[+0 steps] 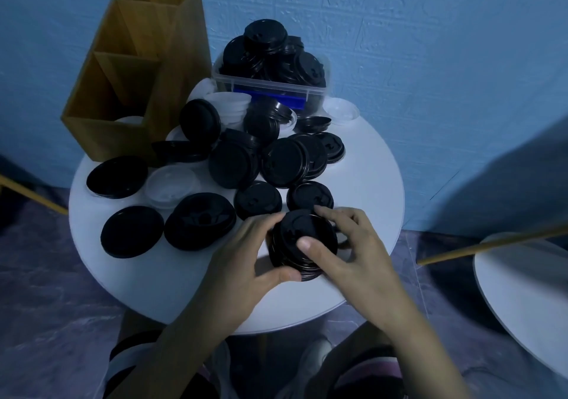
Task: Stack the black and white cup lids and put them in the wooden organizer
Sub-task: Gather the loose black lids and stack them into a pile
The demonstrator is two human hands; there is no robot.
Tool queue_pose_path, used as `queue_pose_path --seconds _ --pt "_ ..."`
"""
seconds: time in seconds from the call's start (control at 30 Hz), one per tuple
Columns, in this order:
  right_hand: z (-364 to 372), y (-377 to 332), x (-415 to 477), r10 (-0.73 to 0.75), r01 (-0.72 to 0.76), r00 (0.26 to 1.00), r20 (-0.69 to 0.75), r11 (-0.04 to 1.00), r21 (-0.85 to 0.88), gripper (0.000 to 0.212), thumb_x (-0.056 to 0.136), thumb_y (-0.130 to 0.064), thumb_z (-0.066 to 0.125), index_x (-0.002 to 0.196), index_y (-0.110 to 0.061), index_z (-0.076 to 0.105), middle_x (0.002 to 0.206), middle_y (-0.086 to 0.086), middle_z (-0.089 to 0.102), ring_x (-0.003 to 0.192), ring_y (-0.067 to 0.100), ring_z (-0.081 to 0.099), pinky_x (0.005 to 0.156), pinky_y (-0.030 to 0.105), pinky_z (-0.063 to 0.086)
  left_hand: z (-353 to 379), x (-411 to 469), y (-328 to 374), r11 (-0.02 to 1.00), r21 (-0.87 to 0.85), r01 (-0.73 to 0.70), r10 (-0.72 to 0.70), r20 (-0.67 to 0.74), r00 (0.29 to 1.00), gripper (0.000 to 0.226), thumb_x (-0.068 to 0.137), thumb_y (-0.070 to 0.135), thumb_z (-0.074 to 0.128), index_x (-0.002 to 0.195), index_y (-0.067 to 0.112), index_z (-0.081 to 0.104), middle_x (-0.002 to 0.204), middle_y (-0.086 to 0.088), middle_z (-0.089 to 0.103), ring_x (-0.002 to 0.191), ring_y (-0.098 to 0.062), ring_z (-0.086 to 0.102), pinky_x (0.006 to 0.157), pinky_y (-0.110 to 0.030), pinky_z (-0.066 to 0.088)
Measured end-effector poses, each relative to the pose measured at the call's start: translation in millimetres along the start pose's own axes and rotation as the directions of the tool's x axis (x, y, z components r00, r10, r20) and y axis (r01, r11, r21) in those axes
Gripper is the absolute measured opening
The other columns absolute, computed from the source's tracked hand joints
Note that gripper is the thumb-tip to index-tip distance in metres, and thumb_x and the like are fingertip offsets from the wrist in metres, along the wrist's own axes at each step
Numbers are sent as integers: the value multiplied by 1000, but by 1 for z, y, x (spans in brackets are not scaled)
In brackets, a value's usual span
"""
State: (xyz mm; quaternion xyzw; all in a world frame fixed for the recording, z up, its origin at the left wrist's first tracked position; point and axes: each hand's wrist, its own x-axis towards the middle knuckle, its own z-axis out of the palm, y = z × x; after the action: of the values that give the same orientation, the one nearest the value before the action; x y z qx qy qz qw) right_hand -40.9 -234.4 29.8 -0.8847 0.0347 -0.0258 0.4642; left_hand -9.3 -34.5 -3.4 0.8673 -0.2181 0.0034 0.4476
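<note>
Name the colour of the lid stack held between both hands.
Black; the lid stack shows best in the head view.

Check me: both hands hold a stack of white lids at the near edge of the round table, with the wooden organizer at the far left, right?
Not quite: the head view shows the stack of lids is black, not white. The left hand and right hand do hold it at the near edge of the round table, with the wooden organizer at the far left.

Round white table (368,168) against a blue wall (430,45), clear plastic bin (264,83) at its back, marbled floor (46,275) below
</note>
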Motion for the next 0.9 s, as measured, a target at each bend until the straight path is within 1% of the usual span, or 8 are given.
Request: queue_pose_path --seconds 0.07,0.2,0.4,0.5,0.6,0.67,0.73,0.9 --pt "1 4 1 -27 23 998 61 997 80 80 75 -68 67 147 -38 49 141 -30 43 136 -1 42 115 30 38 0 0 -1 1000 -6 0 0 -1 1000 83 71 32 89 143 39 48 132 33 50 123 14 46 94 1 29" --pt "7 11 0 -51 41 995 88 992 116 75 81 -62 68 149 -38 46 147 -27 47 141 4 40 117 39 36 -1 0 -2 1000 -7 6 -6 7 1000 85 70 33 90 143 44 47 133 32 52 125 11 47 94 1 30" --pt "11 13 -2 -59 56 997 55 997 52 81 77 -70 64 149 -39 45 146 -28 46 140 3 39 116 37 37 -1 -1 -4 1000 6 17 -17 20 1000 94 69 38 91 147 50 39 135 35 47 127 12 45 97 0 29" --pt "10 13 -3 -61 60 997 52 998 18 84 76 -73 63 150 -41 43 148 -31 44 141 -3 36 118 34 35 -1 -1 -3 1000 24 9 -10 21 1000 96 70 38 91 142 59 30 132 48 40 124 22 40 95 4 26" --pt "5 12 -1 -53 53 995 90 999 1 86 73 -74 64 151 -44 40 147 -32 44 139 -4 36 118 34 35 0 -1 -4 999 31 30 -30 18 999 95 70 38 91 147 49 36 123 60 36 121 28 37 96 5 24" --pt "1 11 3 -44 44 991 125 999 1 89 70 -74 66 151 -45 39 145 -32 45 139 -3 38 117 35 35 1 0 -5 998 27 50 -50 9 999 94 69 40 90 149 43 40 121 58 39 121 30 35 96 4 24" --pt "-3 10 7 -41 41 986 159 999 3 92 68 -74 69 150 -43 42 144 -31 46 139 -1 39 117 36 36 0 2 -4 998 40 46 -47 11 999 90 70 46 88 147 48 41 121 56 40 122 29 34 98 1 26" --pt "-15 8 12 -48 69 966 252 995 -75 93 65 -73 70 148 -42 42 139 -35 45 135 -4 40 116 29 36 -2 2 -2 998 52 44 -46 43 998 84 69 51 85 144 43 48 133 31 53 130 8 42 106 -23 39"
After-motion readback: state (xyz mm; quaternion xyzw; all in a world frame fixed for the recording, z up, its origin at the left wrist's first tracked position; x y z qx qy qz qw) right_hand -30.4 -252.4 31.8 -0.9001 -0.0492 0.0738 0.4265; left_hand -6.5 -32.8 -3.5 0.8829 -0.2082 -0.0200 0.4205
